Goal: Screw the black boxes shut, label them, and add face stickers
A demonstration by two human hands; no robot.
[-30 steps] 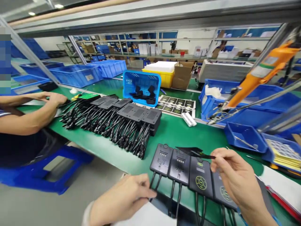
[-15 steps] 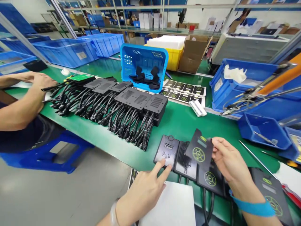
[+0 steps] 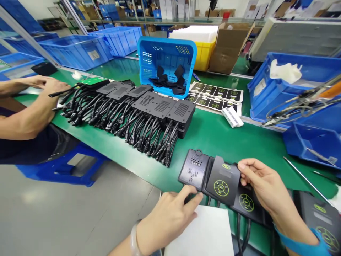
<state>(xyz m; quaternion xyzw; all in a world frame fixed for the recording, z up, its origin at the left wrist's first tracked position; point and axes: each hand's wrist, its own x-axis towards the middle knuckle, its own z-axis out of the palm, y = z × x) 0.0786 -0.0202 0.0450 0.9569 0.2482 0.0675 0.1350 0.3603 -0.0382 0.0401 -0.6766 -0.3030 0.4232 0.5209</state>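
My right hand (image 3: 262, 181) pinches the upper right corner of a black label sticker (image 3: 227, 177) with a green ring of button marks. The label lies over a black controller box, covering most of it. My left hand (image 3: 173, 217) holds nothing; its fingers are apart, with the fingertips by the lower edge of an unlabelled controller box (image 3: 194, 169) that shows a digit display and small buttons. To the right, under my right hand, is a labelled controller (image 3: 246, 202) with cables running toward me. A white sheet or pad (image 3: 202, 233) sits below my left hand.
Stacked controllers (image 3: 154, 105) with many cables fill the table's left. Behind them a blue basket (image 3: 166, 44) holds black pieces. Label sheets (image 3: 215, 94) lie behind. Blue bins (image 3: 311, 145) and a metal rod (image 3: 306, 177) are at right. A co-worker's arms (image 3: 32, 106) are at far left.
The label has come down from a tilted, raised pose to lie over the middle box. My left fingers have moved from the unlabelled box's face to its lower edge. The camera view has shifted.
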